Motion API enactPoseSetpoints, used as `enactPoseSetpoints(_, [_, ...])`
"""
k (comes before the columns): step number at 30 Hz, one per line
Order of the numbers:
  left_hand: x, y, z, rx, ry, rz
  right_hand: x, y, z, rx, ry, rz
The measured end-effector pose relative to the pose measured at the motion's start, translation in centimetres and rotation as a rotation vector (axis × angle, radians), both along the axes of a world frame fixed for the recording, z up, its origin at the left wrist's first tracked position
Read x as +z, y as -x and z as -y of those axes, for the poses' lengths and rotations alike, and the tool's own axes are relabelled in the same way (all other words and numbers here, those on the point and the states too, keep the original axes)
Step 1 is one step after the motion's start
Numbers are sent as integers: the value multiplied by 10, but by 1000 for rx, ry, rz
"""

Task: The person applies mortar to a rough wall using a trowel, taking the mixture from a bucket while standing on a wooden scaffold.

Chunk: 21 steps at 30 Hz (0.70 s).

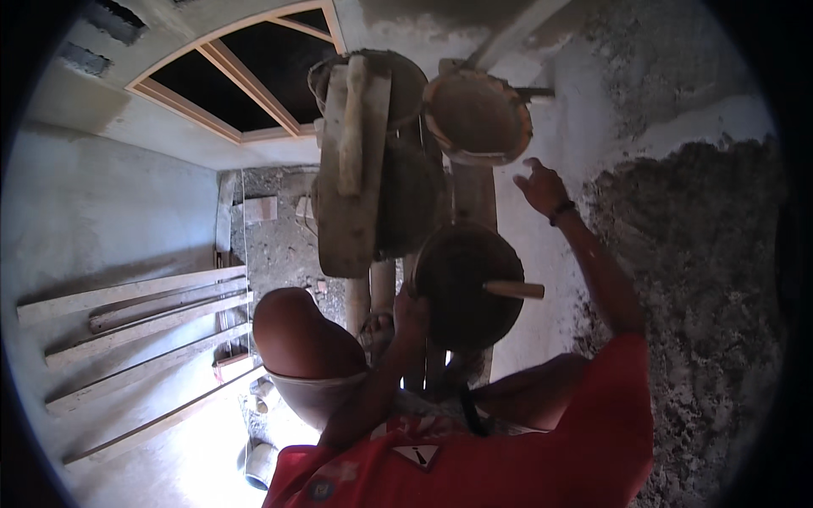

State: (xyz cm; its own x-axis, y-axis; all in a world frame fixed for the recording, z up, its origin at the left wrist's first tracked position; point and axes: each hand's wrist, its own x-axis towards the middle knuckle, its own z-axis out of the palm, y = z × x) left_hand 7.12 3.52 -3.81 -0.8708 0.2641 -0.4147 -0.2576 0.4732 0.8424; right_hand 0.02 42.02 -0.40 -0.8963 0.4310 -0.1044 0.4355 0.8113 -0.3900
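My left hand [412,315] is at the left edge of a dark round bucket [461,317] and appears to grip its rim; shadow hides part of the fingers. A tool with a light wooden handle [514,289] lies in that bucket, its handle jutting over the right rim. My right hand [542,188], with a dark band at the wrist, is raised in the air beside the wall. Its fingers are apart and nothing is in them. Just beyond it is a shallow round pan [478,118] with a mortar-crusted rim and a short handle.
A long plastering float [345,229] with a bar handle rests across dark buckets [411,190] ahead. Several wooden planks [144,292] line the left wall. A wooden window frame [246,76] stands far left. Rough, partly plastered wall [694,296] rises close on my right. Rubble covers the floor [279,237].
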Motion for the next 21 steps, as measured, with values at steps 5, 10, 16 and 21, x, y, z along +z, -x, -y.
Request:
enactPoseSetpoints(5, [31, 4, -12, 45, 17, 210, 114, -88, 107, 511, -49, 996])
enactPoseSetpoints(10, [2, -8, -5, -38, -95, 57, 56, -156, 132, 651, -20, 741])
enactPoseSetpoints(16, [26, -19, -13, -63, -307, 2, 138, -147, 146, 556, -168, 706])
enactPoseSetpoints(21, [20, -22, -18, -65, -311, -193, 166, -124, 133, 609, -447, 518])
